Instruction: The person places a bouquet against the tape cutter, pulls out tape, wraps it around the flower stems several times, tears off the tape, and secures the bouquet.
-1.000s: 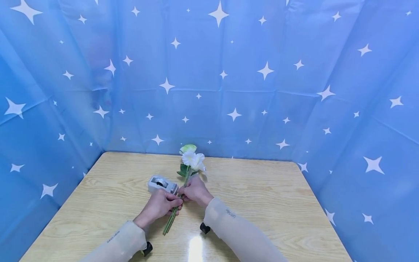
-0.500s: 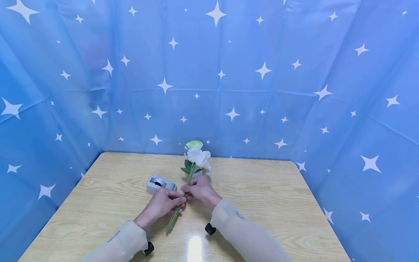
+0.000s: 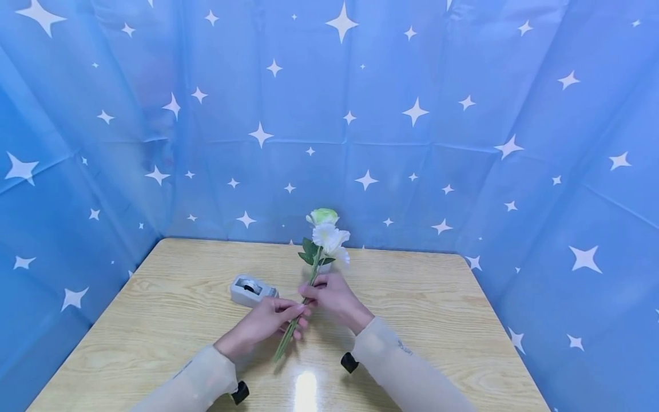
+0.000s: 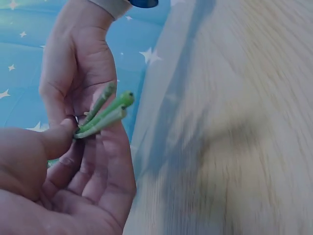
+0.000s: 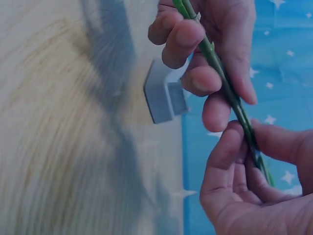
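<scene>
A small bunch of artificial flowers (image 3: 328, 236), white and pale green with dark green leaves, is held tilted above the table, blooms away from me. My right hand (image 3: 337, 298) pinches the green stems (image 5: 230, 93) between thumb and fingers, just below the leaves. Lower down, my left hand (image 3: 265, 323) holds the same stems between its thumb and fingers. In the left wrist view, the cut stem ends (image 4: 110, 110) stick out past the left thumb. A grey-white tape dispenser (image 3: 253, 289) stands on the table just beyond the left hand.
The wooden table (image 3: 437, 320) has rounded far corners. A blue curtain (image 3: 329, 114) with white stars hangs behind it and at both sides. A black wrist camera (image 3: 349, 362) sits under the right sleeve, another black device (image 3: 240, 393) under the left.
Both hands have moved to the right with the flowers, the right hand further. The blooms have shifted right and up in the head view. The tape dispenser has stayed in place.
</scene>
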Tool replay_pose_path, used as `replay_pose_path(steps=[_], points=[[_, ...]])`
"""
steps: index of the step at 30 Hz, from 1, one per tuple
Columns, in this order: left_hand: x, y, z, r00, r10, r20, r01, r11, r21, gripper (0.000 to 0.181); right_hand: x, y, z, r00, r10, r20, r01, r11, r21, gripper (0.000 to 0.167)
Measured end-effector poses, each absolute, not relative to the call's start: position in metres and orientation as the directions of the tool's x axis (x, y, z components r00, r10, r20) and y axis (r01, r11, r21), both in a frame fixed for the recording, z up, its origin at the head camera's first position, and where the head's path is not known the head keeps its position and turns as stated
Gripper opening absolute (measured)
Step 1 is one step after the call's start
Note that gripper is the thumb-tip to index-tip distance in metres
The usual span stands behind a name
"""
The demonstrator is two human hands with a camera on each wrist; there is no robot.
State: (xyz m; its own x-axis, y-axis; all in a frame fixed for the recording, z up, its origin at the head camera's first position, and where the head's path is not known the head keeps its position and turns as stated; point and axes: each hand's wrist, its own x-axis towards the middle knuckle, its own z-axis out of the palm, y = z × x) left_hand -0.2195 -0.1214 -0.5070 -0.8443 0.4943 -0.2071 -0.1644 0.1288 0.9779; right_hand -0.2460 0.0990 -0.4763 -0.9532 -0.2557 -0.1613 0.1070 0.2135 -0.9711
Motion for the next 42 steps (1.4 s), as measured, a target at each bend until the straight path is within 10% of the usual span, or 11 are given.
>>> replay_pose_path(steps=[42], points=[[-0.208,-0.077,-0.485,-0.833,0.542,-0.109,-0.104,0.04,0.994,0.038,-0.229,0.165,-0.455,-0.941,-0.338,-0.02,-0.026,0.13,-0.991,0.047]])
